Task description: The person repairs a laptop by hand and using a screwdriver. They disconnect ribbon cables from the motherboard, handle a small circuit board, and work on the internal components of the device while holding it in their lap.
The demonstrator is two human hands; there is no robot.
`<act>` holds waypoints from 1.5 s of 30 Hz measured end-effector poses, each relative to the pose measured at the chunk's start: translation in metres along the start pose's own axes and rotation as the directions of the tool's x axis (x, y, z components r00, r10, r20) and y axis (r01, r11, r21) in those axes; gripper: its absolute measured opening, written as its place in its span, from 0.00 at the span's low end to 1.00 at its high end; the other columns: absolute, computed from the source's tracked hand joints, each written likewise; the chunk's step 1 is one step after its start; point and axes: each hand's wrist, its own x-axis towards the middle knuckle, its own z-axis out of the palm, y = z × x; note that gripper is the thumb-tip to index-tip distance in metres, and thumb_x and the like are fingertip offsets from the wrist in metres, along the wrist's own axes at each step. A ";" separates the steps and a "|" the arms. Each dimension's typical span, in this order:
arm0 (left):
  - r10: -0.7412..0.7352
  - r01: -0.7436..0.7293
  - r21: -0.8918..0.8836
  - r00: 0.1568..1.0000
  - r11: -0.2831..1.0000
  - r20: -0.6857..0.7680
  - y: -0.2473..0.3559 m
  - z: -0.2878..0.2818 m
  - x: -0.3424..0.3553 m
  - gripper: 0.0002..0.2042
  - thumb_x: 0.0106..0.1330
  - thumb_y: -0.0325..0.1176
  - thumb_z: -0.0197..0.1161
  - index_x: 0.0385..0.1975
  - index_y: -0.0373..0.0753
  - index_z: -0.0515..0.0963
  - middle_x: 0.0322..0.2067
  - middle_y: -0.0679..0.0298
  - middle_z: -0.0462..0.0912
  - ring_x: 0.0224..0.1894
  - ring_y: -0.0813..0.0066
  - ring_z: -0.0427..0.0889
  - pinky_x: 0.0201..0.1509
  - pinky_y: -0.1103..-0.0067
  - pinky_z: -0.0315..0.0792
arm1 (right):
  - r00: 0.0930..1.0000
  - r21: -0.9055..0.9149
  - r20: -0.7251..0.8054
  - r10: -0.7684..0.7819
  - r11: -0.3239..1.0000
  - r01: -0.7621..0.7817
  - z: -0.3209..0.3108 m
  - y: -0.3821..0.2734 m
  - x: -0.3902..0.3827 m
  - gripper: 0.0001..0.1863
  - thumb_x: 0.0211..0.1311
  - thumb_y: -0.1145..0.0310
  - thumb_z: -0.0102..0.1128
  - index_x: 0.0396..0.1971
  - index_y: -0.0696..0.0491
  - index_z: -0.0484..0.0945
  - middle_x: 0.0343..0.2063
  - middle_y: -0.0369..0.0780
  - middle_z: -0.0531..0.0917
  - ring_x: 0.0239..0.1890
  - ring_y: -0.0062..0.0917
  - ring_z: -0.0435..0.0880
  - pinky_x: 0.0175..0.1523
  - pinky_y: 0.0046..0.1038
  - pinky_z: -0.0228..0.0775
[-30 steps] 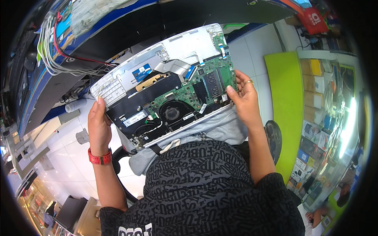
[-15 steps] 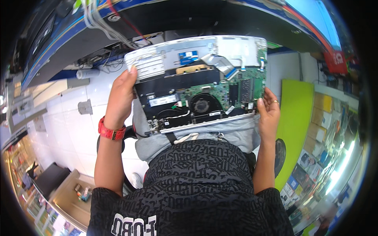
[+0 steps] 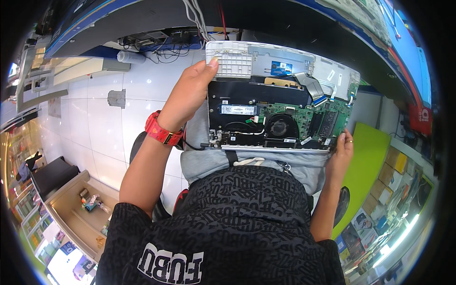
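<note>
Between my two hands I hold an opened laptop base (image 3: 232, 92), its insides facing me. Its round black fan (image 3: 283, 127) and green circuit board (image 3: 304, 114) lie bare, with a grey ribbon cable (image 3: 311, 88) and a slim storage module (image 3: 239, 109) in view. My left hand (image 3: 194, 85) is closed on the base's left edge, thumb on the silver frame. A red watch (image 3: 161, 129) is on that wrist. My right hand (image 3: 340, 154) grips the lower right corner, its thumb at the edge and a ring on one finger. A black plug and cable touch the base's lower left corner.
A dark counter front (image 3: 266, 21) runs close beyond the laptop base, with white cables (image 3: 194, 19) hanging from it. A lime-green panel (image 3: 365, 166) and a glass display case (image 3: 389, 213) stand at my right. An open drawer (image 3: 80, 209) is at the lower left.
The laptop base and both hands have shifted right in the view, and the base has turned slightly clockwise. The surroundings have shifted too. Both hands keep their hold.
</note>
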 end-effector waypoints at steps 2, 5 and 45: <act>0.005 -0.005 -0.016 1.000 1.000 -0.002 -0.004 -0.001 0.001 0.25 0.85 0.50 0.50 0.64 0.33 0.76 0.52 0.62 0.87 0.49 0.80 0.85 0.52 0.79 0.80 | 1.000 -0.036 -0.019 -0.005 0.999 0.004 0.006 -0.005 0.001 0.18 0.85 0.64 0.50 0.59 0.64 0.76 0.48 0.40 0.84 0.48 0.18 0.82 0.59 0.25 0.73; -0.015 0.016 -0.010 1.000 1.000 0.007 -0.006 -0.001 -0.004 0.25 0.85 0.49 0.49 0.64 0.33 0.76 0.53 0.62 0.86 0.49 0.80 0.85 0.54 0.79 0.80 | 0.999 -0.083 0.005 -0.041 0.996 0.041 0.000 0.008 0.011 0.17 0.84 0.64 0.50 0.56 0.63 0.77 0.45 0.38 0.84 0.45 0.17 0.81 0.55 0.24 0.74; 0.033 -0.032 0.007 0.990 0.999 -0.137 -0.013 0.007 -0.011 0.14 0.81 0.37 0.59 0.48 0.28 0.76 0.35 0.63 0.87 0.36 0.85 0.81 0.41 0.82 0.75 | 0.662 -0.793 0.094 -0.744 0.346 0.501 0.033 -0.032 -0.014 0.15 0.75 0.72 0.61 0.55 0.62 0.77 0.40 0.42 0.82 0.45 0.38 0.82 0.61 0.42 0.72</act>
